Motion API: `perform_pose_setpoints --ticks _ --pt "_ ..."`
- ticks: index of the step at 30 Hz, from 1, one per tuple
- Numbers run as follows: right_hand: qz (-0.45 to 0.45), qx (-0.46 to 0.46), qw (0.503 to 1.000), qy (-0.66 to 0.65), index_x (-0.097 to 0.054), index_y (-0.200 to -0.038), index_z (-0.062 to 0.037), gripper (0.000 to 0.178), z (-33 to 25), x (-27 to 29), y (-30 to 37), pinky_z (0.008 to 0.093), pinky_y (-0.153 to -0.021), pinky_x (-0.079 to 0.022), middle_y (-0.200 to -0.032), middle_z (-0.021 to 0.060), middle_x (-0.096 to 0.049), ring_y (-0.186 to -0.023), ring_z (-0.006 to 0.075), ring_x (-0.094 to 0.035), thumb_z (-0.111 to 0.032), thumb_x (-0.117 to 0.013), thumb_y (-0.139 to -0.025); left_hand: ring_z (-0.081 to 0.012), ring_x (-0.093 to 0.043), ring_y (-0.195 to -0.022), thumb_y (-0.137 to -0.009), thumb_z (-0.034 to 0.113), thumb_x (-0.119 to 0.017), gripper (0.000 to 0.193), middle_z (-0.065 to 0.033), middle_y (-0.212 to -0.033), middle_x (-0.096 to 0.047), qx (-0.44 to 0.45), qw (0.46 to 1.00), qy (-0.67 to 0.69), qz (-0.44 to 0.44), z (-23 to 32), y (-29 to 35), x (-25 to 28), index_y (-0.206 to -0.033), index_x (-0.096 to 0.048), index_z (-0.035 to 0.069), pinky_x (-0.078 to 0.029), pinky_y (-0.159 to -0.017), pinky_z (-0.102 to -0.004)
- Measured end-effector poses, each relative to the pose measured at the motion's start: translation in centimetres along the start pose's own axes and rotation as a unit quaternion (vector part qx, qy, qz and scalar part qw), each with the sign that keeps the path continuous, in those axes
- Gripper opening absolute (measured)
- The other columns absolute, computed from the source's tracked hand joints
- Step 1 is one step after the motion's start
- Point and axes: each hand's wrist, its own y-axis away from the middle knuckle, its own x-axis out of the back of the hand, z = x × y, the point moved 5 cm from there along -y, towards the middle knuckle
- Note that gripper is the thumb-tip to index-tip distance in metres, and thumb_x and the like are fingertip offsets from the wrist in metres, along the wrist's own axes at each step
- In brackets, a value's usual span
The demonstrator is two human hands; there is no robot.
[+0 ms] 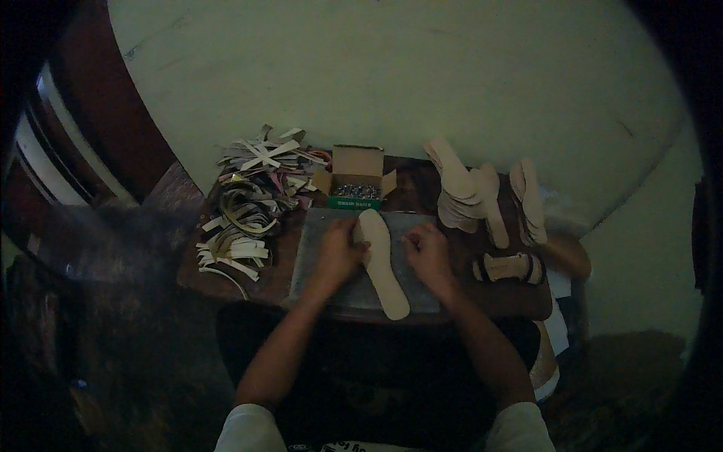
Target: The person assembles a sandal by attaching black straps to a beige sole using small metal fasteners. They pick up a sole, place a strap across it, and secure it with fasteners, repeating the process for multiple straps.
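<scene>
A pale beige shoe insole (pixel 382 267) is over the grey slab (pixel 316 226) in front of me, its narrow end toward me. My left hand (pixel 340 252) grips it by the left edge, with the thumb on top. Just right of the insole, apart from it, my right hand (pixel 428 252) has its fingertips pinched together. Whatever they hold, if anything, is too small to make out. Beyond the slab stands an open green cardboard box (pixel 355 202) full of small metal tacks or nails (pixel 358 190).
Heaps of cut strips (pixel 252 203) cover the table's left side. On the right, insole stacks (pixel 456 188) lie near a strapped sandal-like piece (pixel 508 267). A pale wall (pixel 392 75) rises behind the dark table (pixel 520 301). A rounded brown object (pixel 568 258) sits at its right edge.
</scene>
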Motion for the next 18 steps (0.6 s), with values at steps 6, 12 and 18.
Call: perform_pose_setpoints --ticks 6,12,18 --pt "-0.010 0.020 1.000 0.022 -0.068 -0.095 -0.0001 0.018 -0.2 0.0 0.2 0.0431 -0.080 -0.050 -0.087 0.0174 -0.061 -0.084 0.0359 -0.062 -0.012 -0.070 -0.081 -0.0328 -0.066 -0.098 -0.074 0.014 -0.079 0.053 -0.0205 -0.115 -0.063 0.028 0.999 -0.031 -0.015 0.4 0.5 2.7 -0.122 -0.061 0.001 -0.052 -0.086 -0.0414" --pt "-0.002 0.064 0.996 0.056 -0.067 -0.104 -0.0029 0.025 -3.8 0.6 0.8 0.0420 -0.086 -0.048 -0.102 0.0157 -0.061 -0.099 0.0338 -0.060 -0.014 -0.070 -0.082 -0.0336 -0.066 -0.097 -0.077 0.019 -0.077 0.045 -0.0196 -0.107 -0.068 0.086 0.996 0.036 0.010 -0.4 -0.3 10.6 -0.117 -0.064 0.003 -0.052 -0.086 -0.0405" --pt "-0.054 0.211 0.976 -0.005 -0.066 -0.104 -0.0032 0.023 -13.3 -3.0 2.0 0.0435 -0.094 -0.045 -0.106 0.0131 -0.062 -0.105 0.0318 -0.057 -0.014 -0.068 -0.083 -0.0271 -0.068 -0.082 -0.081 0.023 -0.073 0.029 -0.0149 -0.088 -0.070 0.149 0.964 0.022 0.218 -5.5 -0.5 20.0 -0.101 -0.071 0.002 -0.051 -0.075 -0.0375"
